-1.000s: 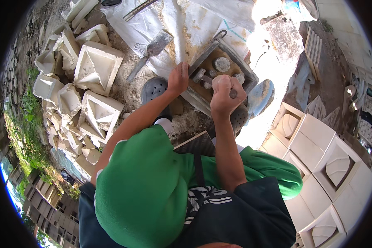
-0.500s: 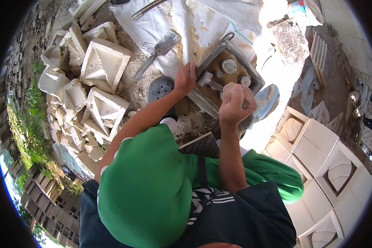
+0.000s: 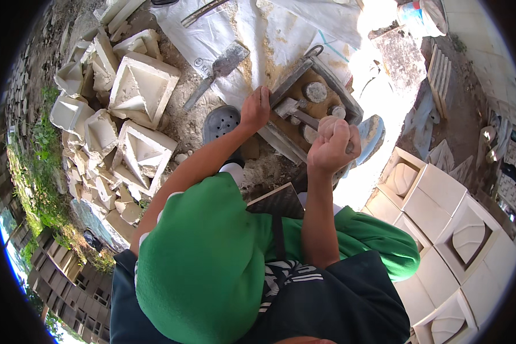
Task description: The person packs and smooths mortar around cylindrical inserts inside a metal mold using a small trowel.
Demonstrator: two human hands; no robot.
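Observation:
A square wooden mould frame [image 3: 338, 94] lies on the sandy ground in front of me, with round grey lumps [image 3: 314, 91] inside it. My left hand [image 3: 255, 109] presses on the frame's near left edge. My right hand [image 3: 332, 144] is closed in a fist around a pale rounded lump, held just above the frame's near right side. What lies under the fist is hidden.
A metal trowel [image 3: 221, 67] lies on white sacking [image 3: 269, 34] behind the frame. Broken white plaster moulds [image 3: 140, 92] pile up at left. Neat white cast blocks [image 3: 441, 200] stand at right. A grey perforated sandal [image 3: 221, 121] sits by my left wrist. A bucket [image 3: 421, 14] stands far right.
Both hands have shifted slightly toward the right with the view; the left hand stays on the frame edge, and the right fist has dropped a little closer to the frame.

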